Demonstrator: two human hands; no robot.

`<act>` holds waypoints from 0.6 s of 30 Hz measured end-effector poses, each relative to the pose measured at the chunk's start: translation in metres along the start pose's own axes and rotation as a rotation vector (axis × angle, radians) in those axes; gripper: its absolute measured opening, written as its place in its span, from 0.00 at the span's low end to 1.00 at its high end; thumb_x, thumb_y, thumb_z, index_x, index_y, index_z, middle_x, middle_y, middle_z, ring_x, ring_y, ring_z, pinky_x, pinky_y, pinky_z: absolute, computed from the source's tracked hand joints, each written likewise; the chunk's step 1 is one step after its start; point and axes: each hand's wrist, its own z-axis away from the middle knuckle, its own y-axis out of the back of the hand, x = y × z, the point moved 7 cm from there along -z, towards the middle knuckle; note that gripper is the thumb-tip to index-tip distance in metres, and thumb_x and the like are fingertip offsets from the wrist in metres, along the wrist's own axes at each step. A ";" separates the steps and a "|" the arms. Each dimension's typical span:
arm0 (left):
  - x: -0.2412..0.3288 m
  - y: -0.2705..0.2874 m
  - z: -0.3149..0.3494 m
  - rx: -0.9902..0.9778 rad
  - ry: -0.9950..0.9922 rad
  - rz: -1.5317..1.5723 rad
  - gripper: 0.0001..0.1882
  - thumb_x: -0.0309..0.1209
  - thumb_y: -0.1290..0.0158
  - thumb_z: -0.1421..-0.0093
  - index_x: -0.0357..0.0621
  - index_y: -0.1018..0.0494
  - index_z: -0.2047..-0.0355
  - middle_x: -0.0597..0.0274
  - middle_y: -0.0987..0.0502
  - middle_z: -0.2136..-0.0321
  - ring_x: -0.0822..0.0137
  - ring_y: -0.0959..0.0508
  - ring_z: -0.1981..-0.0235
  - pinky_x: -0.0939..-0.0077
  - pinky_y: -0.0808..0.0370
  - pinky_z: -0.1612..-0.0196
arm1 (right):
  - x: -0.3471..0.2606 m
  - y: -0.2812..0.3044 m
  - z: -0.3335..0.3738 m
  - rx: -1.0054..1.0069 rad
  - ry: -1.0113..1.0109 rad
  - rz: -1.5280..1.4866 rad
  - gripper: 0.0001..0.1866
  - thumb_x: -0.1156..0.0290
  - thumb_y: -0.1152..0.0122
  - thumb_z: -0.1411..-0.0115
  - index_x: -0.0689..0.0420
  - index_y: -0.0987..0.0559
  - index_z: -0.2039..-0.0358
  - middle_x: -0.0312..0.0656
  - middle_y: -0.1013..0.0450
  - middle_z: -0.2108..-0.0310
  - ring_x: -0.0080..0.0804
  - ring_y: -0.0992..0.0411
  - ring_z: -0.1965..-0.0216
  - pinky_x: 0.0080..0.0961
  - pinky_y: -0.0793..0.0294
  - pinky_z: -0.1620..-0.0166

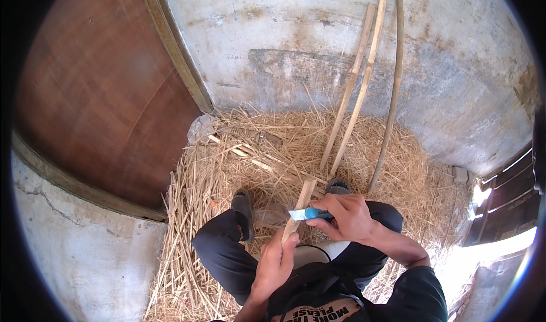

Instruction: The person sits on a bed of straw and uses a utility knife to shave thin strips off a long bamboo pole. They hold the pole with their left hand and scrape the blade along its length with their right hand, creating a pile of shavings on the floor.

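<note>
My left hand point(274, 260) grips the lower end of a short, pale split wooden stick point(301, 205) that points up and away from me. My right hand point(343, 215) holds a small knife with a blue handle point(308, 214), its blade laid across the stick just above my left thumb. Both hands are over my lap, between my knees in dark trousers. My dark sandals point(243, 204) rest on the straw beneath.
A thick heap of dry straw point(273, 151) covers the floor. Three long thin poles point(364, 77) lean against the stained plaster wall ahead. A brown wooden door point(108, 89) in its frame stands at left. Bright light enters through a slatted opening point(506, 202) at right.
</note>
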 end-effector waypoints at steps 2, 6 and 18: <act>0.000 0.001 0.000 0.017 0.007 -0.002 0.13 0.33 0.50 0.22 0.33 0.25 0.49 0.45 0.20 0.73 0.47 0.18 0.74 0.56 0.24 0.67 | -0.003 -0.003 0.001 -0.007 0.019 0.022 0.19 0.57 0.24 0.37 0.57 0.17 0.55 0.39 0.22 0.72 0.39 0.21 0.76 0.33 0.24 0.74; 0.006 0.005 -0.001 0.050 0.006 -0.077 0.14 0.33 0.50 0.22 0.33 0.25 0.47 0.43 0.19 0.72 0.40 0.16 0.71 0.52 0.23 0.66 | -0.004 -0.009 0.003 -0.010 0.015 0.008 0.20 0.57 0.22 0.39 0.58 0.17 0.56 0.39 0.22 0.72 0.40 0.21 0.76 0.33 0.24 0.75; 0.015 0.005 -0.003 0.111 -0.014 -0.112 0.13 0.31 0.49 0.23 0.32 0.26 0.48 0.38 0.18 0.71 0.33 0.16 0.68 0.47 0.22 0.66 | -0.008 -0.010 0.002 -0.024 0.008 0.006 0.18 0.56 0.25 0.36 0.56 0.18 0.55 0.38 0.23 0.73 0.39 0.21 0.76 0.33 0.24 0.74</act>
